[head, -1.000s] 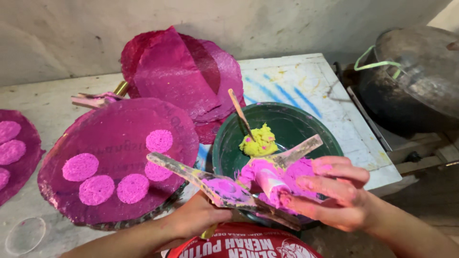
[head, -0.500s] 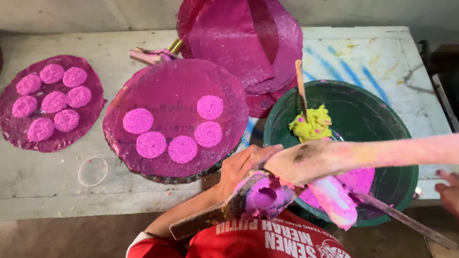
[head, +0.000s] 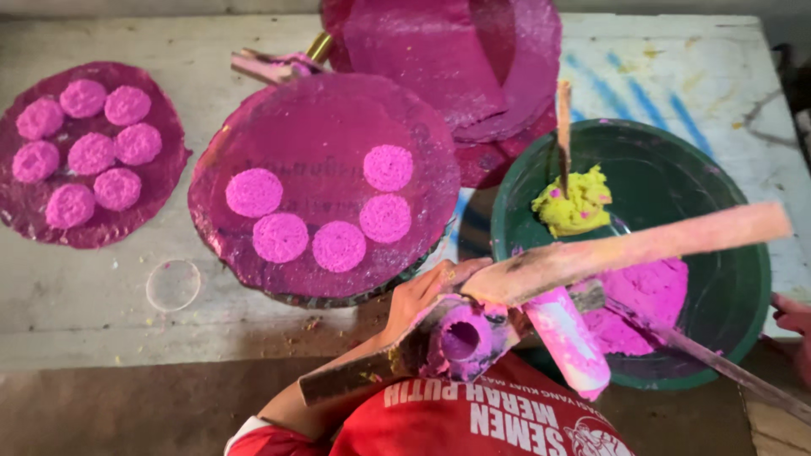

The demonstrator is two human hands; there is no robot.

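Observation:
My left hand [head: 420, 297] grips a wooden press made of two hinged sticks [head: 642, 247], smeared pink. Its short tube [head: 463, 338] is packed with pink dough and faces me; a pink plunger [head: 568, 339] hangs beside it. The press is held over the near rim of a green bowl [head: 748, 253] that holds pink dough [head: 646, 295], a lump of yellow dough [head: 574, 204] and a thin stick [head: 563, 127]. Only the fingers of my right hand [head: 792, 321] show at the right edge, near the lower stick's far end; its grip is hidden.
A round pink-coated tray [head: 325, 110] with several pressed pink discs [head: 339, 246] lies left of the bowl. A second sheet [head: 160, 181] with several discs is at far left. Stacked pink sheets [head: 473, 59] are behind. A clear ring [head: 173, 285] lies on the worn table [head: 101, 329].
My right hand has left the press and moved out to the right edge. The upper stick has swung up across the bowl. My view has tipped down and to the left.

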